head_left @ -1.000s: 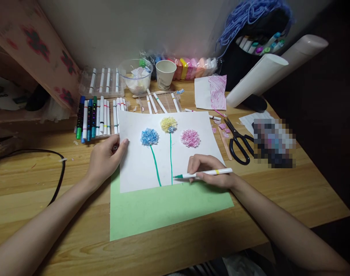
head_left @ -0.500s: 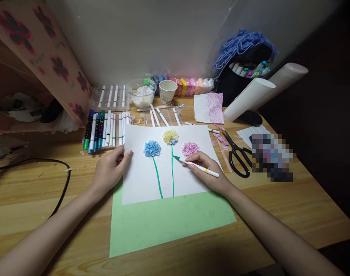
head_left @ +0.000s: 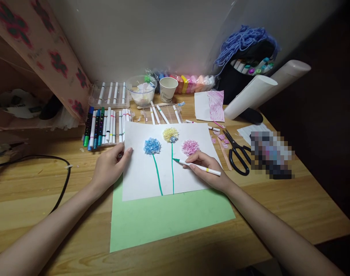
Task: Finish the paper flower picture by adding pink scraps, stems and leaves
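My right hand (head_left: pixel 206 168) grips a white marker (head_left: pixel 200 167) with a yellow band, its green tip at the middle stem on the white paper (head_left: pixel 143 180). Three fluffy flower heads sit on this sheet: blue (head_left: pixel 152 146), yellow (head_left: pixel 170 134) and pink (head_left: pixel 190 147). Green stems run down below the blue and yellow heads; under the pink one, my right hand covers part of the sheet. At the sheet's left edge, my left hand (head_left: pixel 110 165) is curled, thumb on the paper, around what looks like a marker cap (head_left: pixel 119 155), of which only the small round end shows.
Green paper (head_left: pixel 169 226) lies beneath the white sheet. Several markers (head_left: pixel 103 126) lie in cases behind my left hand. A clear bowl (head_left: pixel 142 92) and paper cup (head_left: pixel 168 89) stand at the back. Black scissors (head_left: pixel 238 153) and a wooden stick (head_left: pixel 225 155) lie at the right.
The marker tip has moved slightly down the middle stem, along with my right hand. My left hand stays at the sheet's edge. The whole view has shifted a little.
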`<state>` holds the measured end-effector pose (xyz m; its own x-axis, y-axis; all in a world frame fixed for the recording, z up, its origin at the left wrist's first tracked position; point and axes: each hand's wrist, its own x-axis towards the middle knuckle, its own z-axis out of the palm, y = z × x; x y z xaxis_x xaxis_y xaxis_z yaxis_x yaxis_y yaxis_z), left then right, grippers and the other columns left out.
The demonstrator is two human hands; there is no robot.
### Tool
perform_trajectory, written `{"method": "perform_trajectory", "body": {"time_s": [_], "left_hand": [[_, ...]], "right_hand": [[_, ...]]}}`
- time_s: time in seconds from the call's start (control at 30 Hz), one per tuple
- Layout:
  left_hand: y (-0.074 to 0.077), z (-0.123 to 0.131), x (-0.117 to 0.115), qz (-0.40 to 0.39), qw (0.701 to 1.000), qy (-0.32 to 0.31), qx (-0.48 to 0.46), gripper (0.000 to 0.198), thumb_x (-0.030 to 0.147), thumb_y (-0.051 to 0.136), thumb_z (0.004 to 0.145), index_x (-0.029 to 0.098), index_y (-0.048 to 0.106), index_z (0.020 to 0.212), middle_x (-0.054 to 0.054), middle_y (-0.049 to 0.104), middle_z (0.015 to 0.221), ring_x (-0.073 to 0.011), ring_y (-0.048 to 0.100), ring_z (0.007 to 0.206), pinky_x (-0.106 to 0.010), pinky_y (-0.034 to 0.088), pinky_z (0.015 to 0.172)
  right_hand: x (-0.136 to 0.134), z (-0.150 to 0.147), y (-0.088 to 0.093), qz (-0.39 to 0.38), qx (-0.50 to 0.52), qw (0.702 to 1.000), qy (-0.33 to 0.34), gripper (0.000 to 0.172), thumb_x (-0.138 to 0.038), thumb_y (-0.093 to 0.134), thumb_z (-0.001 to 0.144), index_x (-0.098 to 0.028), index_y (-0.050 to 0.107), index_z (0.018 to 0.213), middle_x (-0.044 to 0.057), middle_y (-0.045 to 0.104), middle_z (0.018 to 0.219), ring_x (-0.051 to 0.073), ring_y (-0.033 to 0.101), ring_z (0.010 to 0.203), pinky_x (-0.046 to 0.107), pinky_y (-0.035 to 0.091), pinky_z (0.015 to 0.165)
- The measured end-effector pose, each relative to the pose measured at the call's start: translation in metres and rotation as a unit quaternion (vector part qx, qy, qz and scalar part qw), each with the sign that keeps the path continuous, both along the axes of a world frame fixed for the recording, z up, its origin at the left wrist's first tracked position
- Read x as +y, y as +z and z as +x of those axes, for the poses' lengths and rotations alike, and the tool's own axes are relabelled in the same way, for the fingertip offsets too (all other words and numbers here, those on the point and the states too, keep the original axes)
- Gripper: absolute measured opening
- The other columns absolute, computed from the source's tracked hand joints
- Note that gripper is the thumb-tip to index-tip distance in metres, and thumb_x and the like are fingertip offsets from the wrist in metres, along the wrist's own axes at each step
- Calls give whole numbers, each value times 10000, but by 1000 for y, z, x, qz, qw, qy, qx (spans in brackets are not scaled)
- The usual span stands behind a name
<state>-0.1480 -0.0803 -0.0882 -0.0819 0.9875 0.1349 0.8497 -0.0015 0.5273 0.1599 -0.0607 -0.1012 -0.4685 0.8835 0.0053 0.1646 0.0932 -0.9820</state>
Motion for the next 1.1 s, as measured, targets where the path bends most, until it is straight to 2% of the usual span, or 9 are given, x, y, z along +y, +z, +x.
{"method": "perform_trajectory", "body": {"time_s": [0.7,1.1], "left_hand": [[0,0,0,7,1000,-2,13,344,409,452,867,201,331,622,46,344,545,-115,374,523,-241,255,532],[3,2,1,9,1000,0,11,341,393,457,865,199,328,616,46,330,540,-112,350,520,-240,249,526]], "right_hand": [[-2,9,1,-34,-2,996,80,85,-245,594,837,-169,559,821,67,668,842,194,678,819,345,527,767],[-4,13,2,-43,4,990,136,80,-247,593,840,-173,565,834,62,658,829,188,683,782,326,535,718]]}}
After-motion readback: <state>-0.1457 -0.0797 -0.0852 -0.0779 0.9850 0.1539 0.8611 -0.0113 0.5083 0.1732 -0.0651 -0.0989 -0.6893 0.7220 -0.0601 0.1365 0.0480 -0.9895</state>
